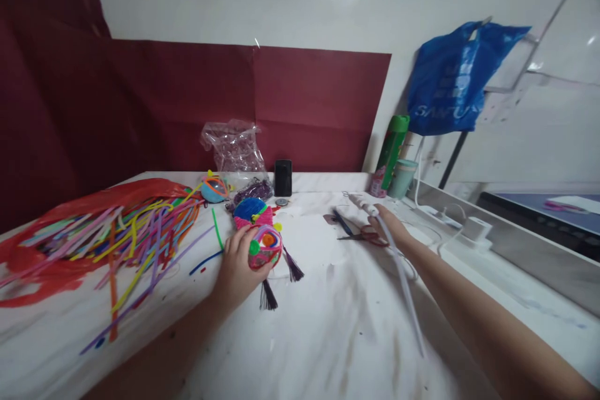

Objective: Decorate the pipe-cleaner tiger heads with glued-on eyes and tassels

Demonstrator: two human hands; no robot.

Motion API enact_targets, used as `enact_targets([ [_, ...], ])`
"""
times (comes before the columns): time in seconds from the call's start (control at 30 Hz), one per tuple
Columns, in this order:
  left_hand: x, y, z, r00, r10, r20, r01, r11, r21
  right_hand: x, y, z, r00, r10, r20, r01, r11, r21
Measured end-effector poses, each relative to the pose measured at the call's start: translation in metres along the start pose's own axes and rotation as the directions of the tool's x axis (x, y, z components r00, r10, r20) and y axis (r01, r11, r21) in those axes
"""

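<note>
My left hand (241, 262) is wrapped round a decorated ball (265, 246) with pink, purple, orange and green trim. Two dark tassels (293, 267) lie beside it on the marble-patterned table. Behind the ball sits another craft piece (250, 207) in blue and pink. My right hand (387, 225) holds a white glue gun (364, 205), its nozzle pointing away to the back left, with a long translucent glue stick (407, 297) trailing from its rear. Scissors (370, 236) with reddish handles and a dark pen-like tool (342, 222) lie just left of that hand.
Many coloured pipe cleaners (135, 231) spread over a red plastic bag (56, 212) at the left. Along the back stand a blue ball (214, 190), a black phone-like object (283, 178), a green can (390, 156) and a cup (403, 179). Cables and a charger (477, 229) lie right.
</note>
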State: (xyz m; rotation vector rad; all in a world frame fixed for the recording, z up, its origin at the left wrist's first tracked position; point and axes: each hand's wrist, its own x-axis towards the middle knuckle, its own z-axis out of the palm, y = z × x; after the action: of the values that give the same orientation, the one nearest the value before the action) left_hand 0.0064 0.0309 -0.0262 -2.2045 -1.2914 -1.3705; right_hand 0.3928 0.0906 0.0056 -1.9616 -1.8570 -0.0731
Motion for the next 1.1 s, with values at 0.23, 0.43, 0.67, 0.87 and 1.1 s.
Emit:
enact_targets([
  [0.23,-0.001,-0.003,0.001,1.0,0.017,0.001,-0.017,1.0,-0.01,-0.057,-0.086,-0.001,0.968,-0.031,0.249,-0.235,0.235,0.943],
  [0.43,-0.002,-0.003,0.001,1.0,-0.021,0.006,0.021,0.999,-0.025,-0.11,-0.124,0.004,0.917,-0.25,0.311,-0.254,0.233,0.939],
  [0.67,-0.001,-0.003,-0.002,0.999,-0.007,0.054,0.01,0.998,-0.059,-0.131,-0.129,-0.001,0.946,-0.194,0.258,-0.131,0.499,0.857],
  [0.87,-0.001,-0.01,-0.004,0.993,-0.009,0.114,0.021,0.995,-0.101,-0.137,-0.129,0.01,0.97,-0.185,0.16,-0.016,0.604,0.797],
  [1.1,-0.001,-0.008,-0.002,0.994,0.027,0.103,-0.017,0.994,-0.105,-0.138,-0.128,0.008,0.957,-0.243,0.159,0.039,0.65,0.759],
])
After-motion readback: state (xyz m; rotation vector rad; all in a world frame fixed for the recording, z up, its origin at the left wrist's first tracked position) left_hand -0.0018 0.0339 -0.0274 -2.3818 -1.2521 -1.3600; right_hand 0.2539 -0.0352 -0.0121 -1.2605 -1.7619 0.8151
